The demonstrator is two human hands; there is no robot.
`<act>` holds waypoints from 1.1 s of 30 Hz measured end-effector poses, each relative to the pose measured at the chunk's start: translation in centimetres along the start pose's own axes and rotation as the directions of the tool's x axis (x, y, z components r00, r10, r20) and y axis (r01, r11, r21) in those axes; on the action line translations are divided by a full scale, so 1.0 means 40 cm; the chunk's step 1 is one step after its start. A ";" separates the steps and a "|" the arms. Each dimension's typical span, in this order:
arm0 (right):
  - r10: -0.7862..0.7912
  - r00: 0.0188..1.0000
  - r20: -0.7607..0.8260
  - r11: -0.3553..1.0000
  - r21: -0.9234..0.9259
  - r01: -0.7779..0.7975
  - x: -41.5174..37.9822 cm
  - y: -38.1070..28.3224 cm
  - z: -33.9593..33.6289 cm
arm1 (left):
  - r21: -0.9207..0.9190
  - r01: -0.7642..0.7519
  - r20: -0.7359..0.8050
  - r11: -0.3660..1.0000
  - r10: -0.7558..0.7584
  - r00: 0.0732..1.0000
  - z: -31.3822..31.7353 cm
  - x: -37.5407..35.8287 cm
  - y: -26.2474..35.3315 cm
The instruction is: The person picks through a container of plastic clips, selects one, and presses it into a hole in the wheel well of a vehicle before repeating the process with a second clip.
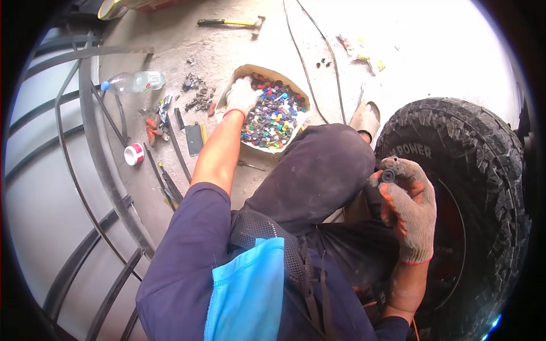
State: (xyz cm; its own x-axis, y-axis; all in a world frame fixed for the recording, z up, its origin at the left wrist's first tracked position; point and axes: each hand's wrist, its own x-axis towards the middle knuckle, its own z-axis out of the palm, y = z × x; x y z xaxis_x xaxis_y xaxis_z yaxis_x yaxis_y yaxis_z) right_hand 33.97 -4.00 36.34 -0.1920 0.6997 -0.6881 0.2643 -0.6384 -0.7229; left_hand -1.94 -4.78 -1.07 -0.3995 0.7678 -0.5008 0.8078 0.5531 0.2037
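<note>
My left hand (242,95), in a pale work glove with a red cuff edge, reaches into a cardboard box (244,69). The box holds a heap of small multicoloured plastic clips (276,116), black, blue, white, green, red and yellow. The glove touches the heap at its left side, and its fingertips are partly hidden among the pieces. Beside the big tyre, my right hand (410,204) is raised in a dirty grey and orange glove. Its thumb and fingers pinch a small round black plastic clip (388,176).
A knobbly tyre (478,136) stands close at my right. Left of the box lie small dark parts (199,94), a plastic bottle (133,82), pliers (152,126) and a white-red cup (134,154). A hammer (233,23) lies beyond. Black metal bars (94,113) line the left.
</note>
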 end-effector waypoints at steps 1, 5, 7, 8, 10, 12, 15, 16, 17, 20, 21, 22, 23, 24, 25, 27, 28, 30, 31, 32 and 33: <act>0.004 1.000 -0.002 1.000 0.001 -0.004 -0.001 0.000 -0.002 | 0.036 0.037 0.018 0.999 -0.038 0.999 -0.007 -0.002 0.010; 0.021 1.000 -0.002 1.000 0.002 -0.021 -0.001 0.000 -0.012 | 0.084 0.127 0.009 0.988 -0.128 0.992 0.012 0.014 0.016; 0.027 1.000 -0.001 1.000 0.003 -0.027 -0.002 0.005 -0.016 | 0.025 0.167 0.032 0.986 -0.168 0.985 0.015 0.023 0.005; 0.031 0.999 -0.010 0.999 0.016 -0.031 -0.004 0.007 -0.013 | 0.028 0.168 0.038 0.985 -0.169 0.985 0.018 0.024 -0.003; 0.037 0.999 -0.013 0.999 0.030 -0.037 -0.008 0.007 -0.009 | -0.045 0.187 0.157 0.981 -0.177 0.971 -0.005 0.020 -0.013; 0.032 0.999 -0.013 0.999 -0.008 -0.032 -0.011 0.003 -0.011 | -0.013 0.172 0.114 0.985 -0.169 0.979 0.020 0.026 -0.043; 0.024 0.999 -0.022 0.999 0.032 -0.023 -0.011 0.009 -0.018 | -0.161 0.010 0.077 0.987 0.002 0.997 0.056 0.016 -0.111; 0.027 0.999 -0.021 0.999 0.032 -0.027 -0.013 0.008 -0.018 | -0.160 0.013 0.080 0.987 0.000 0.997 0.042 -0.018 -0.104; 0.032 0.999 -0.023 0.999 0.025 -0.031 -0.015 0.005 -0.019 | -0.191 -0.016 0.055 0.981 0.027 0.998 0.024 -0.051 -0.099; 0.041 0.999 -0.031 0.999 0.016 -0.041 -0.018 0.006 -0.013 | -0.209 -0.083 0.100 0.974 0.105 0.989 -0.034 -0.133 -0.069; 0.043 0.998 -0.044 0.999 0.012 -0.043 -0.019 0.007 -0.011 | -0.149 -0.111 0.092 0.983 0.126 0.988 -0.042 -0.163 -0.054; 0.044 0.998 -0.039 0.999 0.010 -0.043 -0.018 0.007 -0.010 | -0.089 -0.140 0.085 0.986 0.148 0.985 -0.052 -0.188 -0.038; 0.032 0.999 -0.034 0.999 -0.001 -0.032 -0.018 0.007 -0.009 | -0.129 -0.221 0.080 0.967 0.232 0.969 -0.021 -0.188 -0.058; 0.021 0.999 -0.029 1.000 -0.012 -0.021 -0.017 0.007 -0.009 | -0.086 -0.262 0.020 0.961 0.265 0.964 -0.013 -0.209 -0.055; 0.019 1.000 -0.025 1.000 -0.014 -0.019 -0.017 0.008 -0.009 | -0.086 -0.273 0.037 0.958 0.277 0.960 -0.012 -0.219 -0.053; 0.007 1.000 -0.031 1.000 -0.022 -0.007 -0.015 0.010 -0.008 | -0.086 -0.282 0.050 0.956 0.286 0.957 -0.015 -0.238 -0.040; 0.006 1.000 -0.029 1.000 -0.024 -0.006 -0.014 0.012 -0.008 | -0.065 -0.283 0.060 0.957 0.287 0.956 -0.017 -0.250 -0.031; 0.010 0.999 -0.036 1.000 0.017 -0.009 -0.011 0.012 -0.006 | -0.050 -0.281 0.068 0.958 0.284 0.956 0.002 -0.261 -0.028; 0.004 1.000 -0.030 1.000 0.011 -0.003 -0.007 0.011 -0.001 | -0.018 -0.344 -0.008 0.939 0.344 0.939 0.025 -0.262 -0.037; -0.023 0.999 -0.045 1.000 0.000 0.023 -0.004 0.010 0.006 | 0.021 -0.401 -0.082 0.916 0.401 0.912 0.045 -0.258 -0.048; -0.049 0.997 -0.061 0.999 -0.013 0.048 -0.002 0.003 0.017 | -0.024 -0.352 -0.006 0.936 0.352 0.936 0.027 -0.267 -0.035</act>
State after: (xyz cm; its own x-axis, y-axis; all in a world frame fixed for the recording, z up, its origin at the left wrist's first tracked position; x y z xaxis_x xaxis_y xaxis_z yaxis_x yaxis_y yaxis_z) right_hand 33.35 -4.36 36.26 -0.1470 0.7482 -0.6470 0.2666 -0.5999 -0.7544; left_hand 1.67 -14.09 3.07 -0.0928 0.9153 -0.3919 0.8858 0.2556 0.3873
